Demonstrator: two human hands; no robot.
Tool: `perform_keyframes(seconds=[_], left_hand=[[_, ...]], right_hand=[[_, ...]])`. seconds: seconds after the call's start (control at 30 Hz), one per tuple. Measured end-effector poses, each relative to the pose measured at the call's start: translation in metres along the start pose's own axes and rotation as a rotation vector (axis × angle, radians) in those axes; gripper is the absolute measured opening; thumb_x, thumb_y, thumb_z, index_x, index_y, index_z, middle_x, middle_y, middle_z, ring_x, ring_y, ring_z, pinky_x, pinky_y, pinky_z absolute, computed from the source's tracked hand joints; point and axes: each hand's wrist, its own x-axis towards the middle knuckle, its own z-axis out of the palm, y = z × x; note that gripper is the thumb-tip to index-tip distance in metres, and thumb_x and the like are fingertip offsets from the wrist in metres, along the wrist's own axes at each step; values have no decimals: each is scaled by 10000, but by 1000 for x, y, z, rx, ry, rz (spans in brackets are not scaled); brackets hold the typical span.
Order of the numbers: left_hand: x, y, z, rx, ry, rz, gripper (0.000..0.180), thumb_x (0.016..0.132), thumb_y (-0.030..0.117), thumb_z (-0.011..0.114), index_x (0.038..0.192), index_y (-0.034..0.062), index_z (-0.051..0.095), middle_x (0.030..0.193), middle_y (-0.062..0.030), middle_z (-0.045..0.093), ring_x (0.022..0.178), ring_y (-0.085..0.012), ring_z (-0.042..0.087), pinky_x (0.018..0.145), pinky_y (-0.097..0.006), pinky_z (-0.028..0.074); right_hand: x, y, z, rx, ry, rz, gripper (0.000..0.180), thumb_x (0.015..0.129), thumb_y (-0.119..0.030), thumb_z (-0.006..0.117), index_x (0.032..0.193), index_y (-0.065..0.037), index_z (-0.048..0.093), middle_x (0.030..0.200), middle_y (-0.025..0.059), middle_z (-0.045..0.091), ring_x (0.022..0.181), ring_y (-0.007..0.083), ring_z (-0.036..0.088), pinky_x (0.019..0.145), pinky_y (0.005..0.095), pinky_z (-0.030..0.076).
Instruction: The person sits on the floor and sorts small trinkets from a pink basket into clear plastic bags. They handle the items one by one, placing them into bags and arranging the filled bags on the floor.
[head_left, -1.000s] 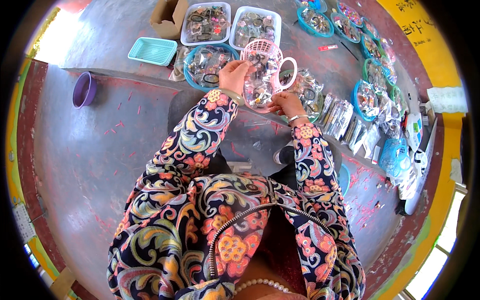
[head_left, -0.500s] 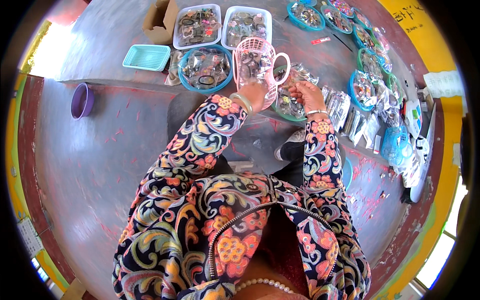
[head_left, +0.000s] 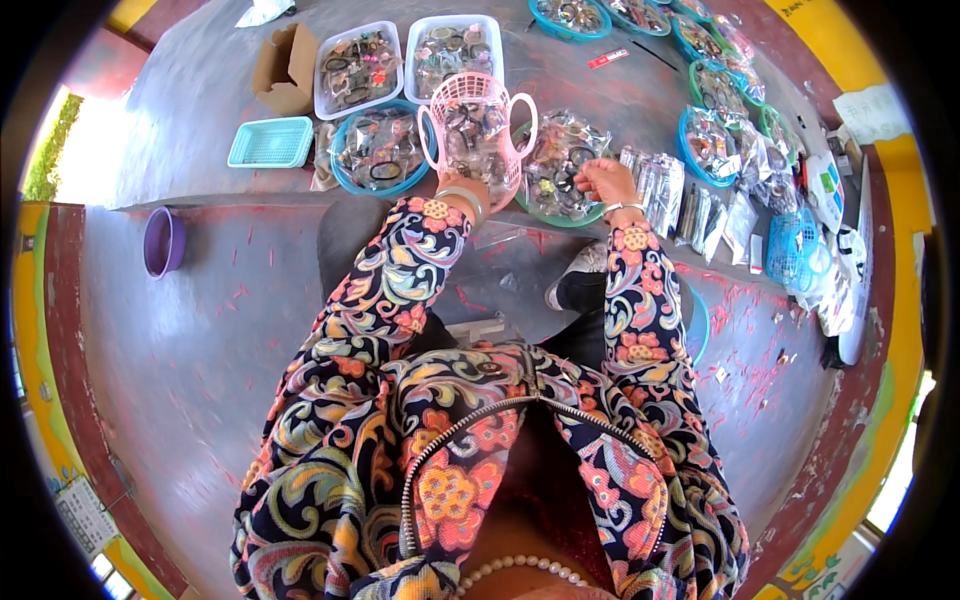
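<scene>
A pink mesh basket (head_left: 462, 86) with two loop handles stands ahead of me, holding clear plastic packets of dark band-like items. My left hand (head_left: 470, 188) is at its near end, against the packets. The fingers are hidden there, so their grip does not show. To the right, my right hand (head_left: 608, 181) is closed, its fingertips pinched together at the right edge of a pile of clear packets (head_left: 562, 150). Whatever they may hold is too small to make out. This pile lies in a green basket (head_left: 562, 218), beside the pink one.
Left of the pink basket are a blue basket (head_left: 345, 180) of packets, two white trays (head_left: 322, 95), a cardboard box (head_left: 285, 68) and a turquoise tray (head_left: 270, 143). Silver packets (head_left: 655, 190) and several filled baskets line the right. A purple basin (head_left: 164, 243) stands at far left.
The view has shifted, and the baskets appear further left. My right hand has moved from over the green basket's packets to their right edge. My left hand remains at the pink basket.
</scene>
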Motion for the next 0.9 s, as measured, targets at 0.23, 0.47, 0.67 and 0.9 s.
perform_keyframes(seconds=[0.23,0.47,0.67,0.9], left_hand=[[12,-4,10,-63,161,-19,306,734,203,526,980,23,551,960,-177,586,961,-317,531,830,-391,407],[-18,-15,1,-345,605,132,220,787,181,461,879,17,575,842,-176,584,821,-339,547,738,-407,428],[-50,0,1,-467,687,392,174,766,131,495,852,-1,569,770,-162,574,749,-337,539,682,-397,430],[-44,-3,15,-433,566,342,183,777,151,474,831,8,575,743,-163,572,725,-335,545,665,-409,431]], right_hand=[[73,93,-19,-536,111,-142,142,706,-103,513,739,-2,607,627,71,613,527,139,604,449,237,438],[79,90,19,-393,272,12,171,676,-141,582,794,-20,611,643,69,619,487,149,598,484,266,470],[96,111,23,-663,243,92,329,611,-270,601,862,-57,618,836,162,617,837,312,585,733,381,467],[81,94,31,-806,349,-32,223,683,-143,525,881,-99,619,874,169,602,816,323,579,738,395,460]])
